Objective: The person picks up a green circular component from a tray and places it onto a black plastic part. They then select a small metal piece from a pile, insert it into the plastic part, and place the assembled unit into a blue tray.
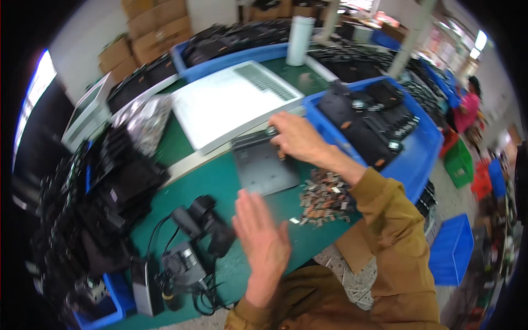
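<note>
A black flat plastic panel (264, 169) is at the middle of the green table. My right hand (300, 138) has its fingers curled round the panel's far right edge. Beside those fingers sit a small round shiny part (271, 131) and an orange bit. My left hand (260, 239) is off the panel's near edge, open, its fingers stretched out and slightly blurred; it holds nothing. Right of the panel lies a pile of small metal and copper-coloured pieces (327, 199), below my right forearm.
A blue tray (418, 165) at the right holds similar black panels. Behind stands a white slotted board (220, 104) and a white cylinder (300, 41). Black plastic parts (118, 181) crowd the left. Nearer lie a corded device (184, 264) and a blue bin (117, 302).
</note>
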Tool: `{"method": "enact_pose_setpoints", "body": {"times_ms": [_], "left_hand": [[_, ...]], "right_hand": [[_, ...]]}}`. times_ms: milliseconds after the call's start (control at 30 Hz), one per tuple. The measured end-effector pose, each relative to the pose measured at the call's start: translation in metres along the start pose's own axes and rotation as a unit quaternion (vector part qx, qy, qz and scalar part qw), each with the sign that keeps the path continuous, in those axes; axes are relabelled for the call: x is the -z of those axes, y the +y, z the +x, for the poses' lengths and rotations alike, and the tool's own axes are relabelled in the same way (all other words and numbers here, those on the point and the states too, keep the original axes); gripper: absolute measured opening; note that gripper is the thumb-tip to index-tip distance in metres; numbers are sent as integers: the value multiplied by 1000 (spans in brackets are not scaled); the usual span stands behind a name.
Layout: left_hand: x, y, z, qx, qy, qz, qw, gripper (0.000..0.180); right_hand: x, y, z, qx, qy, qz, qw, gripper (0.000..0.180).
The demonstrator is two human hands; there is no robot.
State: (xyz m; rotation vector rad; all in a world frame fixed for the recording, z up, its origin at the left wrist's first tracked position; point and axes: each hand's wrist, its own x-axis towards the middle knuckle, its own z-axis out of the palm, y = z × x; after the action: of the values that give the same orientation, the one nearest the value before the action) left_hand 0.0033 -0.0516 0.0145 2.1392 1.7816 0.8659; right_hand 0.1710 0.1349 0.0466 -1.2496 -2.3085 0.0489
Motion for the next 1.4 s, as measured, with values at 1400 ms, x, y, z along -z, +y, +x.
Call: {"method": "enact_pose_setpoints", "body": {"times_ms": [1400], "left_hand": [[6,8,3,-19,-75,126,989,66]], "right_hand": [[172,274,-89,-474,152,-269,825,27]]}}
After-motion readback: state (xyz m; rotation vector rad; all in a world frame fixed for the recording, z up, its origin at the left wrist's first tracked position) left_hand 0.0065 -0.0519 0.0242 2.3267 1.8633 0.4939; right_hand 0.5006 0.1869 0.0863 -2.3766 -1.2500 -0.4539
